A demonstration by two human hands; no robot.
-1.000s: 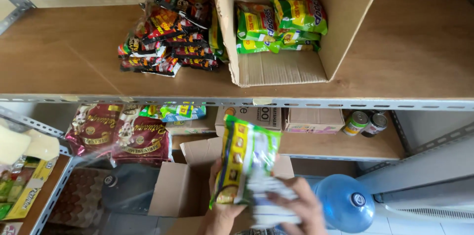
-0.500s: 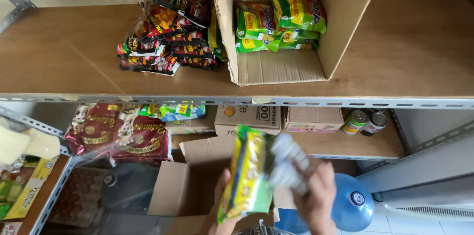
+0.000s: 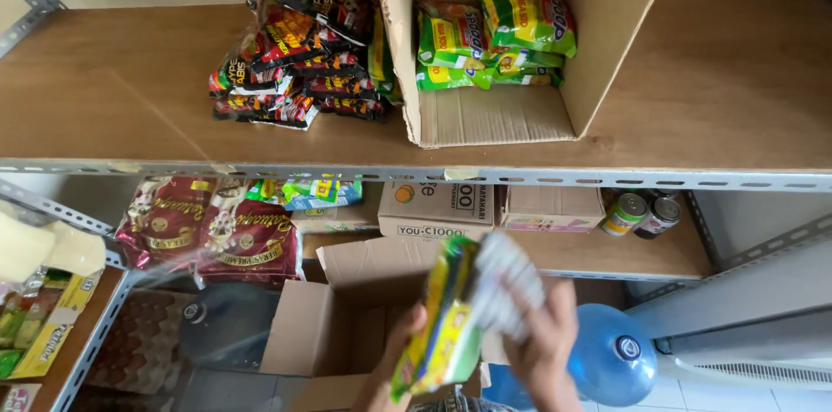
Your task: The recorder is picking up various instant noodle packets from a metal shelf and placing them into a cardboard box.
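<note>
Both hands' grip is closed on a green-yellow packet stack [image 3: 451, 317], left hand [image 3: 394, 364] below, right hand [image 3: 542, 347] behind, over the open box [image 3: 325, 325]. Best support the bottom, keeping the packets together.

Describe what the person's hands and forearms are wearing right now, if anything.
Both the left hand and the right hand are bare: no gloves, rings or watch visible. No sleeve shows on either forearm within the frame. Motion blur hides finer detail.
</note>
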